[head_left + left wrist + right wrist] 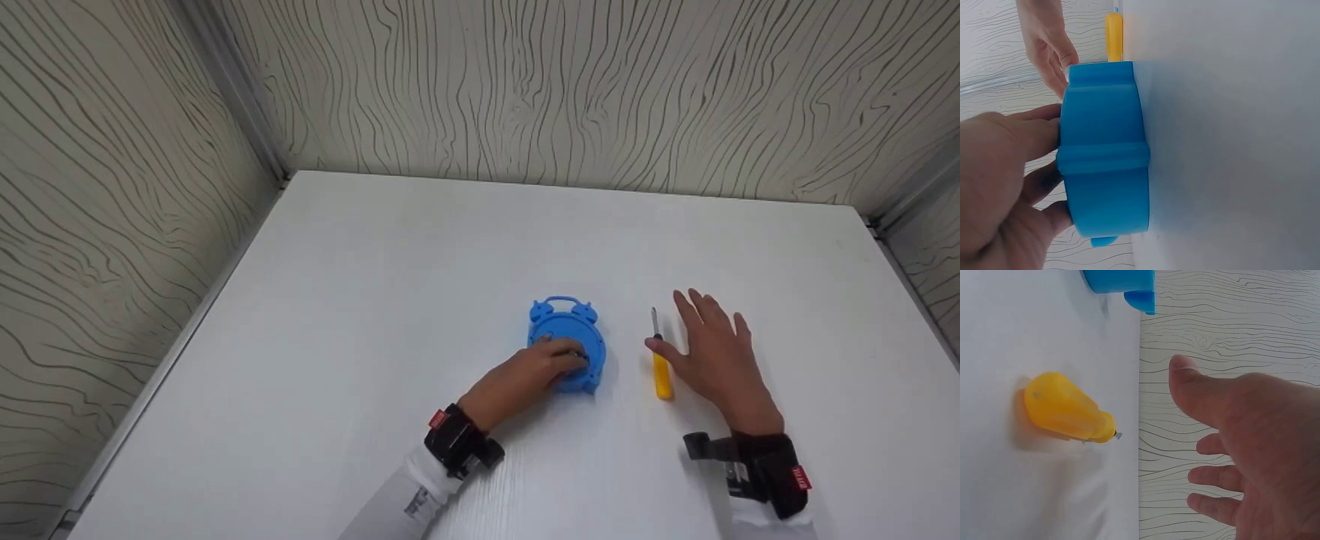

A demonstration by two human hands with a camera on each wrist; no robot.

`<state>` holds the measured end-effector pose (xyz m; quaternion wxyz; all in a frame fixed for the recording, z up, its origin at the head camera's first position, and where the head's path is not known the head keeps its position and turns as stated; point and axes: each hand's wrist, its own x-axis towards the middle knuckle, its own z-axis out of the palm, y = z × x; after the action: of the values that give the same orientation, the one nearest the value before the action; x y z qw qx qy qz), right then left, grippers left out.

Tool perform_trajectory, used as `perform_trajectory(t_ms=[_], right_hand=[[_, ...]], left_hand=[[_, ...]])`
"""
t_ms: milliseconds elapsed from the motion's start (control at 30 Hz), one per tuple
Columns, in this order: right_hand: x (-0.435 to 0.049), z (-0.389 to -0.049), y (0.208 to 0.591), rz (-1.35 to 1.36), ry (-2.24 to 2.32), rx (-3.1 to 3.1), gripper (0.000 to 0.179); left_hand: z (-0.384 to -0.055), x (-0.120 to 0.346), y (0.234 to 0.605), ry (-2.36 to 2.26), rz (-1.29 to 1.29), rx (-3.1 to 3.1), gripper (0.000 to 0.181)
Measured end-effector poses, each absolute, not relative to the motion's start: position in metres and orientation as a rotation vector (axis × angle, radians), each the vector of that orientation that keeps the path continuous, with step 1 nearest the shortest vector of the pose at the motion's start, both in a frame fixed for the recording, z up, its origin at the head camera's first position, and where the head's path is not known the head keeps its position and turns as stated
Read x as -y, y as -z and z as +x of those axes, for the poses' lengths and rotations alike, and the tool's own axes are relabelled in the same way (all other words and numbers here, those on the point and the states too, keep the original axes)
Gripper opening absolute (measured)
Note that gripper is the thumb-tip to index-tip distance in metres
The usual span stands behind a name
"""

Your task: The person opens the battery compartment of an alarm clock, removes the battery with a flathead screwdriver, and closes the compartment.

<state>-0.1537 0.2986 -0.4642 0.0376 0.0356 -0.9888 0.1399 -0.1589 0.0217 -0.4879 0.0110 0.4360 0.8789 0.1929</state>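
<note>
A blue alarm clock (565, 325), twin-bell in shape with a handle on top, lies flat on the white table. My left hand (529, 377) grips at its upper side with bent fingers; a small dark spot shows between them, and the fingertips are partly hidden. From the left wrist, the clock's thick side fills the middle of the view. A screwdriver (662, 376) with a yellow handle and thin metal shaft lies to the clock's right. My right hand (718, 364) hovers beside it, fingers spread and empty, the thumb overlapping the tool in the head view.
The white tabletop (390, 247) reaches back to a wood-grain patterned wall (517, 90). Similar panels stand at left and right, with metal posts (232, 82) at the corners. Both wrists wear black straps (455, 439) with camera mounts.
</note>
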Motion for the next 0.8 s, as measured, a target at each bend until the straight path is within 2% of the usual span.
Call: perform_trajectory(t_ms=[400,800], right_hand=[[-0.2981,-0.1534,0.4624,0.105,-0.427,3.04,0.082],[-0.2984,-0.1526,0.4605,0.086,-0.394,3.056,0.081]], left_hand=[[-0.16,-0.0193,0.4887,-0.677,1.336,-2.721,0.035],[-0.1625,-0.0205,0.4928,-0.789,1.37,-2.742,0.026]])
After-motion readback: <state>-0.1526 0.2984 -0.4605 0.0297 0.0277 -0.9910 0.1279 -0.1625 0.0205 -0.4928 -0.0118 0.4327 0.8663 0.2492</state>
